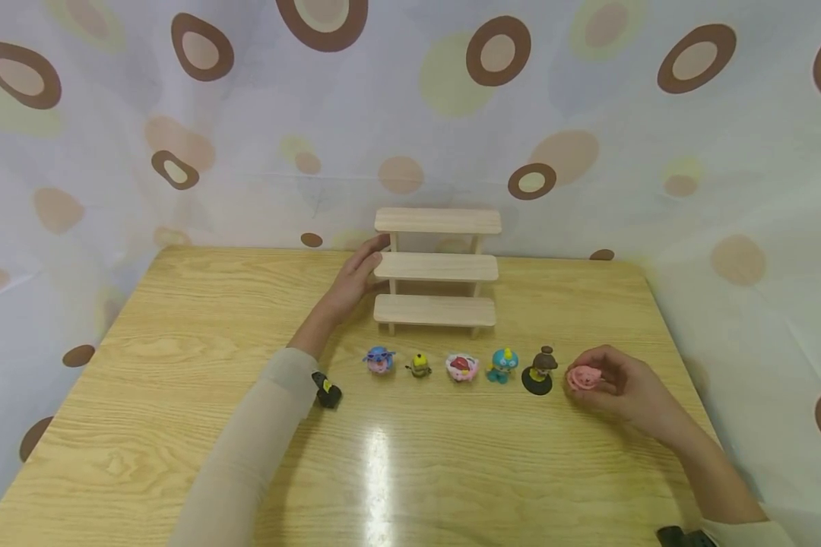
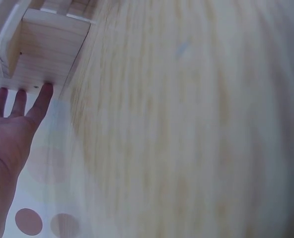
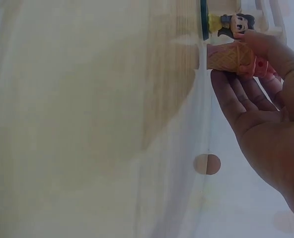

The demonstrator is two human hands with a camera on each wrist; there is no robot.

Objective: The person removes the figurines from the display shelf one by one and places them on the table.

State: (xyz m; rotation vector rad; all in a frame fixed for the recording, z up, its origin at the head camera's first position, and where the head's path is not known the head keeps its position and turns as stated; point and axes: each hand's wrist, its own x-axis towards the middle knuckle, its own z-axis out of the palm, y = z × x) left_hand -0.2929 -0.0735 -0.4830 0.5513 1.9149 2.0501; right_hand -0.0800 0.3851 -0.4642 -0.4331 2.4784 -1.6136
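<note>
A three-tier wooden display stand (image 1: 435,267) stands near the back of the table. My left hand (image 1: 357,279) is at its left side; in the left wrist view, straight fingers (image 2: 39,105) touch its side panel (image 2: 50,42). At the right end of a row of small figurines, my right hand (image 1: 626,386) holds a pink ice cream cone figurine (image 1: 584,377) between thumb and fingers. In the right wrist view its waffle cone (image 3: 225,58) stands on the table, the pink top partly hidden by the thumb. Left of it is a brown-haired figurine (image 1: 543,367) on a black base.
Before the stand, the row also has a blue-haired figurine (image 1: 379,360), a small yellow-topped one (image 1: 420,365), a white-and-pink one (image 1: 462,368) and a turquoise one (image 1: 502,365). A patterned cloth (image 1: 397,114) hangs behind the wooden table (image 1: 486,471).
</note>
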